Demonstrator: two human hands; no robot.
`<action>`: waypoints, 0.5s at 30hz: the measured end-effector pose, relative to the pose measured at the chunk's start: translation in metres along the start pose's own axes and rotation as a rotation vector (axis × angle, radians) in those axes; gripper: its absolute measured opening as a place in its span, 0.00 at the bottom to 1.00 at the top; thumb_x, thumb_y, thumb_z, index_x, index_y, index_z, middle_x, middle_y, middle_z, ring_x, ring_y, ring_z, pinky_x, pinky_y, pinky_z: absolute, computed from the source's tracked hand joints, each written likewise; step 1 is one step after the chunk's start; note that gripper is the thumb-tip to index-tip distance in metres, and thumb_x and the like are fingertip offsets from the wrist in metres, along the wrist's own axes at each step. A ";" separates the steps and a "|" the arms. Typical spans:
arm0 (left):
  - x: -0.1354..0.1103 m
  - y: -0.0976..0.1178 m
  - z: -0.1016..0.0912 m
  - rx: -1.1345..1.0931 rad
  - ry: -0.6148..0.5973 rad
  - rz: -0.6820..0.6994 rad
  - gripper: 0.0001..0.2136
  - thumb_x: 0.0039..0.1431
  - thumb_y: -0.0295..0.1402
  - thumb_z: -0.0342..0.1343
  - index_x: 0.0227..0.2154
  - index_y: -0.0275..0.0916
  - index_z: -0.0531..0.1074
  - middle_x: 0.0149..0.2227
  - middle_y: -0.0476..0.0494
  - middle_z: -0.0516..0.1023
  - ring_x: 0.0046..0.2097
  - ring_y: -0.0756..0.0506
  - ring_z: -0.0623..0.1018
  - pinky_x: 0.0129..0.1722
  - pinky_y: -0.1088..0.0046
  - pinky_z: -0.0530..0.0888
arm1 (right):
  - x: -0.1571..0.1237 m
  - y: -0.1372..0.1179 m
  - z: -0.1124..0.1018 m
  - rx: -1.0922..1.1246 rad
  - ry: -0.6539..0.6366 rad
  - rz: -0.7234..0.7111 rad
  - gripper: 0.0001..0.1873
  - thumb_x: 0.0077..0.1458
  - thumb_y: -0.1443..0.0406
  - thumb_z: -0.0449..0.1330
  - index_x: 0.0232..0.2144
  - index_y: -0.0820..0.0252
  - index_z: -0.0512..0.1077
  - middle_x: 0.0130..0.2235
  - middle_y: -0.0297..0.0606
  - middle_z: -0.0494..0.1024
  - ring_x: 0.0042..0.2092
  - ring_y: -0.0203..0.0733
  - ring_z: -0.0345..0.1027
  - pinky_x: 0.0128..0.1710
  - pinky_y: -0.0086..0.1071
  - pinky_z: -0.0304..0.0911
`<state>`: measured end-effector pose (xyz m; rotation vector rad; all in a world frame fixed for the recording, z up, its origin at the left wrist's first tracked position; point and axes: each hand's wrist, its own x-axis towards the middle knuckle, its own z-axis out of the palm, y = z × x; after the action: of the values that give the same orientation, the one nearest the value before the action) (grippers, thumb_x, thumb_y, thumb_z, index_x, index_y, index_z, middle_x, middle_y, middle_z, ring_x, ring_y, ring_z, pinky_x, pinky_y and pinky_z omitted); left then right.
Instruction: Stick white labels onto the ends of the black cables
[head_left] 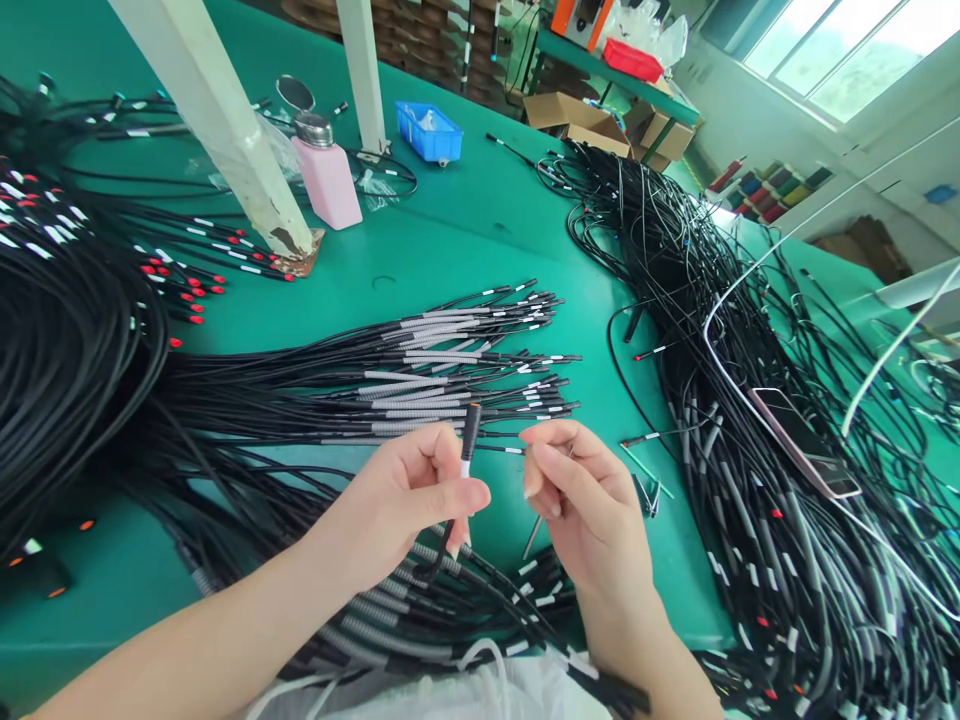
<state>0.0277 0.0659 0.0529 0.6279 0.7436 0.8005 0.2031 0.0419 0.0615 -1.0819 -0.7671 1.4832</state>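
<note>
My left hand (409, 500) pinches a black cable between thumb and fingers. The cable's connector end (471, 430) points up, with an orange tip and a white band just above my thumb. My right hand (585, 500) is closed a little to the right, its fingertips apart from the connector. A thin grey rod (533, 537) shows below those fingers; most of it is hidden, so its kind is unclear. Behind both hands lies a fan of black cables with grey ribbed sleeves (420, 385) and white labels. More sleeved cables (382, 610) lie beneath my hands.
A large coil of black cables (67, 380) fills the left side. Another cable heap (750, 400) covers the right, with a phone (806, 440) on top. Farther back are a pink bottle (328, 180), a blue bin (429, 132) and white posts (217, 120) on the green table (480, 240).
</note>
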 end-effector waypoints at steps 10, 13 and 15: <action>-0.001 -0.022 0.004 1.279 -0.314 0.163 0.13 0.68 0.41 0.54 0.36 0.38 0.79 0.35 0.42 0.79 0.39 0.40 0.78 0.38 0.64 0.70 | 0.007 -0.023 -0.021 -0.098 0.267 -0.337 0.04 0.53 0.67 0.67 0.34 0.58 0.79 0.22 0.28 0.64 0.23 0.29 0.54 0.20 0.23 0.48; -0.001 -0.024 0.003 1.439 -0.574 0.129 0.13 0.68 0.41 0.56 0.41 0.39 0.82 0.36 0.41 0.81 0.39 0.39 0.79 0.38 0.65 0.70 | 0.009 -0.027 -0.026 -0.104 0.325 -0.387 0.05 0.51 0.68 0.68 0.33 0.58 0.79 0.25 0.30 0.68 0.23 0.28 0.55 0.19 0.23 0.48; 0.001 -0.021 0.002 1.404 -0.634 0.112 0.12 0.67 0.40 0.57 0.40 0.41 0.83 0.34 0.44 0.82 0.39 0.41 0.80 0.38 0.67 0.71 | 0.011 -0.027 -0.029 -0.110 0.339 -0.411 0.05 0.51 0.68 0.68 0.34 0.58 0.79 0.26 0.30 0.68 0.23 0.28 0.55 0.19 0.24 0.48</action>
<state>0.0388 0.0548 0.0382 2.0739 0.5875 0.0106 0.2402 0.0549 0.0731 -1.1401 -0.7785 0.8926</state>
